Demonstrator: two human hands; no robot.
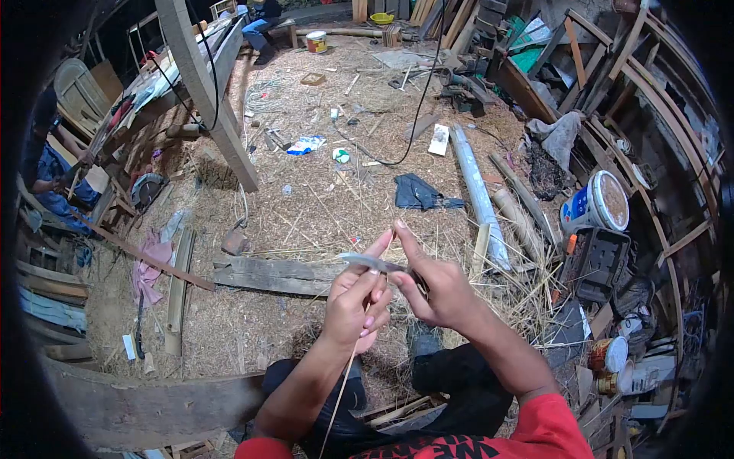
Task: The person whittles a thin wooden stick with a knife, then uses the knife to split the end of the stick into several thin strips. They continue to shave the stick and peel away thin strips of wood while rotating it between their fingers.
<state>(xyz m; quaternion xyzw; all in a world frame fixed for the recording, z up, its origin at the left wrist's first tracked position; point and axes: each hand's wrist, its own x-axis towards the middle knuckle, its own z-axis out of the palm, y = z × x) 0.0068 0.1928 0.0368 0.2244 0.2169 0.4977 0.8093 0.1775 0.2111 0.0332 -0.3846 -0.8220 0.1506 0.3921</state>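
Observation:
A knife (pixel 368 262) is in my right hand (pixel 440 291), its blade pointing left across the fingers of my left hand (pixel 355 306). My left hand is closed around a thin pale strip (pixel 341 398), perhaps bamboo or cane, that trails down past my lap. Both index fingers reach up and nearly meet above the blade; what lies between their tips is too small to make out. My right palm and curled fingers hide the knife's handle.
A grey plank (pixel 279 275) lies on the shavings-covered ground ahead. Pale split strips (pixel 527 317) are heaped at right, near a white bucket (pixel 604 200) and an open black case (pixel 602 264). A leaning wooden post (pixel 206 92) stands ahead left. Another person (pixel 57 164) sits far left.

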